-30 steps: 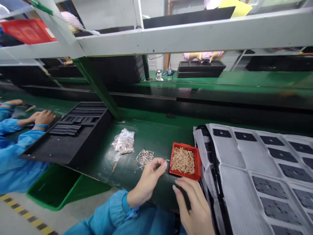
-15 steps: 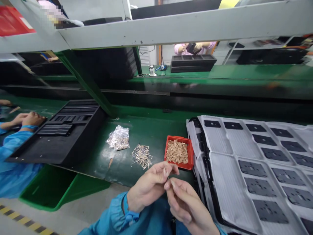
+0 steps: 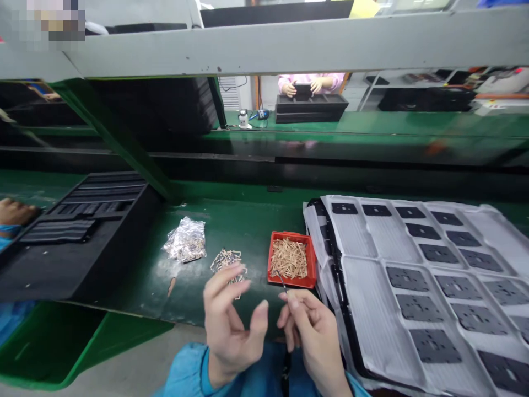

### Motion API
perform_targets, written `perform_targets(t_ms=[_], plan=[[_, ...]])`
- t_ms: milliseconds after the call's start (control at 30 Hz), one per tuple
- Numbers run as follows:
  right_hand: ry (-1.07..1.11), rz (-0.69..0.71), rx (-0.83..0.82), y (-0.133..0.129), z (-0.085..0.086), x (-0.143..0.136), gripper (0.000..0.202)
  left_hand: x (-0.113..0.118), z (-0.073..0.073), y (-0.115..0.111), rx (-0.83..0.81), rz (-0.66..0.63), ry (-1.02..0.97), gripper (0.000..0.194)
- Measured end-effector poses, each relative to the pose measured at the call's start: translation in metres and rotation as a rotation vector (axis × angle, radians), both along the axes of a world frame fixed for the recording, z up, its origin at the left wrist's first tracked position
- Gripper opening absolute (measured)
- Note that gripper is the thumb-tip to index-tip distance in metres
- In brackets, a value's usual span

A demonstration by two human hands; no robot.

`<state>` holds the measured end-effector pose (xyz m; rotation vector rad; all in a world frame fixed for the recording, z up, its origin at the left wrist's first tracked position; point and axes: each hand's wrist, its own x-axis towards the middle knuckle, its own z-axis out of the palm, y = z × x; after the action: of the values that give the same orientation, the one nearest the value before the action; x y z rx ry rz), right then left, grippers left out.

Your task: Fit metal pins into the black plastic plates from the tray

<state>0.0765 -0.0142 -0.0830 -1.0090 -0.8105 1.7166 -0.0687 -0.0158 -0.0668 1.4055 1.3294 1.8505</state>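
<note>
My right hand point(image 3: 312, 328) pinches a thin dark strip point(image 3: 282, 282) between thumb and fingertips; its far end points up and left across the near edge of the red tray. What kind of piece it is I cannot make out. My left hand point(image 3: 233, 325) is open, fingers spread and thumb apart, with nothing in it. It hovers over the front of the pile of small metal pieces point(image 3: 226, 258) and partly hides it. Many thin tan pieces point(image 3: 289, 258) fill the small red tray point(image 3: 313, 264), just beyond my right hand.
Clear plastic bags point(image 3: 185, 238) of small parts lie left of the pile on the green table point(image 3: 243, 212). On the right, white compartment trays point(image 3: 363, 275) hold flat black plates. A black case point(image 3: 111, 231) and a co-worker's hand point(image 3: 16, 212) are at left, above a green bin point(image 3: 86, 353).
My hands have parted: the left has moved away to the left and opened, while the right keeps the thin strip. The view has shifted slightly right.
</note>
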Motion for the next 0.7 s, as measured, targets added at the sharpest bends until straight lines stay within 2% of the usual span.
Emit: perform_targets(t_ms=[33,67,133,200,233,333,433,500,533,633,700], plan=[[-0.050,-0.035,0.041,0.000,-0.001,-0.002,0.038,0.000,0.000,0.001,0.017,-0.001,0.151,0.054],[-0.096,-0.060,0.082,-0.001,-0.002,-0.003,0.036,0.001,0.001,0.004,-0.030,-0.068,0.208,0.050],[-0.178,-0.093,0.170,-0.002,-0.003,-0.004,0.033,0.006,0.003,0.010,-0.210,-0.290,0.063,0.032],[-0.251,-0.116,0.251,-0.003,-0.005,-0.004,0.030,0.012,0.004,0.018,-0.317,-0.413,-0.146,0.010],[-0.284,-0.128,0.284,-0.002,-0.007,-0.003,0.028,0.014,0.005,0.023,-0.339,-0.435,-0.217,0.005],[-0.361,-0.181,0.329,0.006,-0.019,-0.004,0.028,0.012,0.007,0.039,-0.353,-0.424,-0.414,0.025],[-0.400,-0.236,0.271,0.023,-0.032,-0.008,0.027,-0.002,0.013,0.060,-0.278,-0.378,-0.576,0.026],[-0.374,-0.216,0.207,0.034,-0.035,-0.011,0.034,-0.011,0.017,0.073,-0.204,-0.361,-0.623,0.026],[-0.339,-0.185,0.180,0.037,-0.033,-0.013,0.042,-0.014,0.018,0.078,-0.163,-0.366,-0.618,0.034],[-0.163,-0.038,0.134,0.035,-0.017,-0.014,0.062,-0.015,0.015,0.085,-0.079,-0.432,-0.490,0.088],[-0.031,0.060,0.120,0.028,-0.003,-0.013,0.070,-0.010,0.011,0.083,-0.059,-0.500,-0.373,0.109]])
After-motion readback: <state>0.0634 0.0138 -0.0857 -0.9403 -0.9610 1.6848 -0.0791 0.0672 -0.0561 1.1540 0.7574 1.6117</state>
